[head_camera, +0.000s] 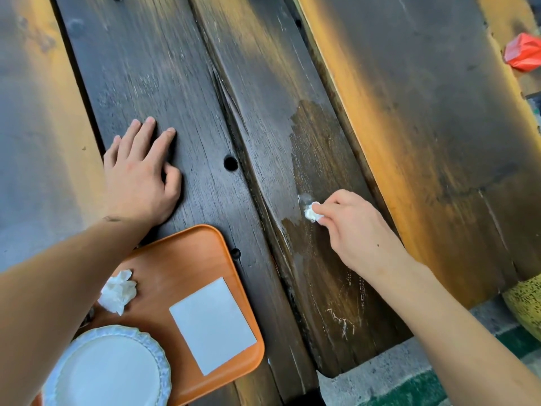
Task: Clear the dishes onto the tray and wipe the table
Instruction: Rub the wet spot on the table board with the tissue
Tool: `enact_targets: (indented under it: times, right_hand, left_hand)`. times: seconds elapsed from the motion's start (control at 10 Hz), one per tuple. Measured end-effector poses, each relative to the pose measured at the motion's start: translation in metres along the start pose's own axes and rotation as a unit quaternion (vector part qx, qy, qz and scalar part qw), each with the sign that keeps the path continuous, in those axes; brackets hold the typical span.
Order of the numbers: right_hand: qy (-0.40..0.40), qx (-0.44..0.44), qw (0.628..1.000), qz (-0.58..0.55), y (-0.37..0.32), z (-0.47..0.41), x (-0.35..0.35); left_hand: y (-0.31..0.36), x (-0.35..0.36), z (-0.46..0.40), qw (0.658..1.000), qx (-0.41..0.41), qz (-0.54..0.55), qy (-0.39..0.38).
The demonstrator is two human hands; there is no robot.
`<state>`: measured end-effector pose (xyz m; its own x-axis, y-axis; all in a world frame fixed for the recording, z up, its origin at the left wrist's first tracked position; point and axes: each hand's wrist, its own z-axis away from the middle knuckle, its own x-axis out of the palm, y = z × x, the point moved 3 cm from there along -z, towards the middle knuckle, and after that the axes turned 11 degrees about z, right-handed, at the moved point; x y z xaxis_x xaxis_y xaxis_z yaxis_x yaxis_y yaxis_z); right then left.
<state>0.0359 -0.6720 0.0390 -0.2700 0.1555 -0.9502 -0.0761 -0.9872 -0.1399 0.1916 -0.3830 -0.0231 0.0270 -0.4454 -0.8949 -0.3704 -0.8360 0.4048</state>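
The right hand (355, 230) pinches a small white wad of tissue (312, 213) between its curled fingertips and presses it onto the dark wooden table (181, 83). The wad sits at the tips of those fingers, inside a wet patch (319, 148) that spreads away beyond them and back under the wrist, where white streaks mark the wood. The left hand (140, 177) lies flat on the plank to the side, fingers straight and released, holding nothing. Just behind its wrist, an orange tray (187, 259) rests on the table. On the tray, under the left forearm, lie a crumpled napkin (118, 291), a white plate (108, 373) with a scalloped rim, and a flat white card (213, 325). Well beyond the right fingers, a red object (524, 55) lies at the far edge.
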Motion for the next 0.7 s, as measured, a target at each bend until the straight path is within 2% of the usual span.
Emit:
enact_targets:
  times: [0.2, 0.4, 0.7]
  right_hand:
    - [-0.013, 0.005, 1.000, -0.009, 0.004, -0.015, -0.005]
    - [-0.045, 0.045, 0.998, -0.026, 0.000, -0.025, -0.010]
    - [-0.043, 0.033, 0.999, 0.002, -0.011, -0.026, -0.007]
  left_hand:
    - [0.000, 0.001, -0.001, 1.000, 0.002, -0.003, 0.004]
    - [-0.001, 0.001, -0.001, 1.000, -0.002, 0.000, -0.001]
    - [0.000, 0.002, 0.001, 1.000, -0.002, -0.006, 0.001]
